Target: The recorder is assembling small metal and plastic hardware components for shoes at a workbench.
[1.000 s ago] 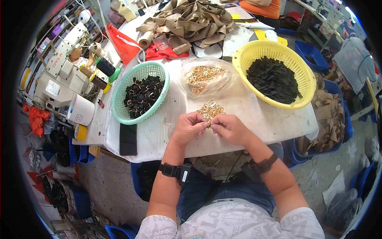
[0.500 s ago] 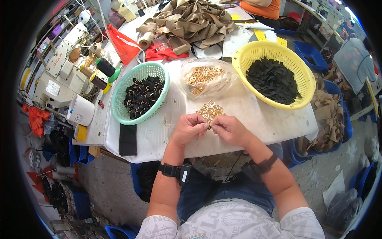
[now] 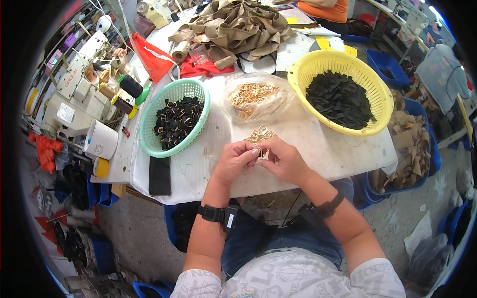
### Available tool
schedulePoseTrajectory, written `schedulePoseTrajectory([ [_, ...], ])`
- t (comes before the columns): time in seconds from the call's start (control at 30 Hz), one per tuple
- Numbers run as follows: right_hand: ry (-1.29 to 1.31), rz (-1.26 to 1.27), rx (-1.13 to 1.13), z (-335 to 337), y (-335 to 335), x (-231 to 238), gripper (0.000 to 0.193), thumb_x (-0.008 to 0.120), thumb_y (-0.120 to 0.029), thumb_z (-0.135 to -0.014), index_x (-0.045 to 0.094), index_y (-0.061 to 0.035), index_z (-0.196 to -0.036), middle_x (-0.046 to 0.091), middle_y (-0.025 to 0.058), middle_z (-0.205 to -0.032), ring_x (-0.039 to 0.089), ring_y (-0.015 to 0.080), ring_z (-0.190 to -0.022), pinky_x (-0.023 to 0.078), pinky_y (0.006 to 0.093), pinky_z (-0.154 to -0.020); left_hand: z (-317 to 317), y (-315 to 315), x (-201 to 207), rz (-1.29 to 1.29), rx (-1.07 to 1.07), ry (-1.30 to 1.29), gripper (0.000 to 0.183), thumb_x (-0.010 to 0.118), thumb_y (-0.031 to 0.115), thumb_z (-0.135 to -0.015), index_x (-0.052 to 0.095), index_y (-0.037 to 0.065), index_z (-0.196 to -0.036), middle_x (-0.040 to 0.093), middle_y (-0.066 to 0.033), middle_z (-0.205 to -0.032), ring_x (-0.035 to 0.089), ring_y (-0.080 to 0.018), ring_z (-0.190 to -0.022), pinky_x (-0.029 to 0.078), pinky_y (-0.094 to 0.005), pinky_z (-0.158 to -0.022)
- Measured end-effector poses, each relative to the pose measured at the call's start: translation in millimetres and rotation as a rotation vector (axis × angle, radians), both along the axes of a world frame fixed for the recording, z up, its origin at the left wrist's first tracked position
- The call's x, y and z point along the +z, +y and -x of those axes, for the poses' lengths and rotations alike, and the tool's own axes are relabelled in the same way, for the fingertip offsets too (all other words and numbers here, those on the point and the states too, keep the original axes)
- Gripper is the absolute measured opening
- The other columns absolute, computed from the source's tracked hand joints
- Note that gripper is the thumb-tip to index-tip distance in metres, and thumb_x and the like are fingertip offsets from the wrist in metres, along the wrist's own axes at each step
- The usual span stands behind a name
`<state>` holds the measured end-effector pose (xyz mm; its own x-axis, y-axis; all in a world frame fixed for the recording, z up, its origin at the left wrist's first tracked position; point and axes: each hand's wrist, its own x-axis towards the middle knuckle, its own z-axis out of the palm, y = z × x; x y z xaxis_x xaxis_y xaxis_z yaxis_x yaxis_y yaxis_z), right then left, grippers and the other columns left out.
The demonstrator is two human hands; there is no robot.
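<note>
My left hand [image 3: 232, 161] and my right hand [image 3: 285, 160] meet above the near part of the white table, thumbs and forefingers pinched together. Between the fingertips shows a bit of a small black strip [image 3: 261, 153], mostly covered by the fingers; a gold glint lies beside it. Just beyond my hands is a loose heap of gold metal buckles [image 3: 261, 134], partly hidden by my right hand. A clear plastic bag [image 3: 278, 107] behind it holds more gold buckles. On the left, a mint-green basket [image 3: 144, 134] contains black strips fitted with gold buckles; on the right, a yellow basket [image 3: 385, 111] contains plain black strips.
A dark phone [image 3: 159, 176] lies by the green basket. Brown fabric strips [image 3: 238, 30] are piled at the back. A sewing machine [image 3: 74, 94] and thread cones [image 3: 130, 85] stand left. Blue crates [image 3: 365, 191] sit right on the floor. Another person [image 3: 333, 10] is behind the table.
My right hand has turned and shifted slightly left, its fingers now over the left fingertips and covering more of the buckle heap. A hand has come into view behind the sewing machine.
</note>
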<state>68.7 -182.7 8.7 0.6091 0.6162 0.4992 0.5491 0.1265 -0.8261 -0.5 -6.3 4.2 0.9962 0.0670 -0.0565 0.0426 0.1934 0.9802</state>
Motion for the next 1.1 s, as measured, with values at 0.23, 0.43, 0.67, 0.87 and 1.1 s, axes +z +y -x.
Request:
schedulePoseTrajectory([
  [0.23,-0.141,-0.009,-0.032,-4,2,-11,0.024,0.072,0.000,-0.072,0.059,-0.0050,-0.091,0.056,0.0067,-0.076,0.054,0.0166,-0.055,0.045,0.0290,-0.050,1,0,2,-0.060,-0.029,0.008,0.011,0.065,0.010,-0.088,0.063,0.001,-0.082,0.058,0.0009,-0.065,0.050,-0.0053,-0.054,0.038,-0.0195,-0.049],
  [0.43,-0.086,0.027,-0.066,-2,3,-11,0.018,0.071,0.000,-0.071,0.059,-0.0041,-0.084,0.056,0.0076,-0.069,0.057,0.0192,-0.056,0.046,0.0296,-0.051,1,2,1,-0.019,-0.035,-0.010,0.011,0.065,0.009,-0.087,0.062,0.002,-0.079,0.056,0.0011,-0.063,0.047,-0.0048,-0.051,0.036,-0.0191,-0.046],
  [0.67,0.243,0.085,0.082,-4,-2,-11,0.017,0.067,0.000,-0.080,0.060,-0.0005,-0.095,0.060,0.0032,-0.073,0.057,0.0084,-0.061,0.046,0.0246,-0.052,1,5,-5,0.018,0.034,-0.008,0.008,0.066,0.006,-0.086,0.062,0.002,-0.080,0.057,0.0007,-0.064,0.048,-0.0044,-0.052,0.037,-0.0191,-0.046],
  [0.87,0.716,0.057,0.239,-10,-3,6,0.008,0.061,-0.002,-0.089,0.059,0.0024,-0.096,0.061,0.0040,-0.075,0.056,0.0081,-0.060,0.046,0.0220,-0.051,-1,1,-1,-0.057,0.027,-0.032,0.006,0.066,0.007,-0.086,0.064,0.001,-0.086,0.061,0.0005,-0.071,0.052,-0.0049,-0.060,0.041,-0.0194,-0.053],
  [1.1,0.669,0.013,0.190,-14,-2,-6,0.005,0.061,-0.003,-0.090,0.058,0.0005,-0.087,0.061,0.0040,-0.071,0.055,0.0079,-0.055,0.045,0.0220,-0.049,-1,1,0,0.011,-0.021,-0.060,0.006,0.065,0.007,-0.087,0.064,0.001,-0.087,0.061,-0.0002,-0.073,0.053,-0.0061,-0.062,0.043,-0.0199,-0.057],
])
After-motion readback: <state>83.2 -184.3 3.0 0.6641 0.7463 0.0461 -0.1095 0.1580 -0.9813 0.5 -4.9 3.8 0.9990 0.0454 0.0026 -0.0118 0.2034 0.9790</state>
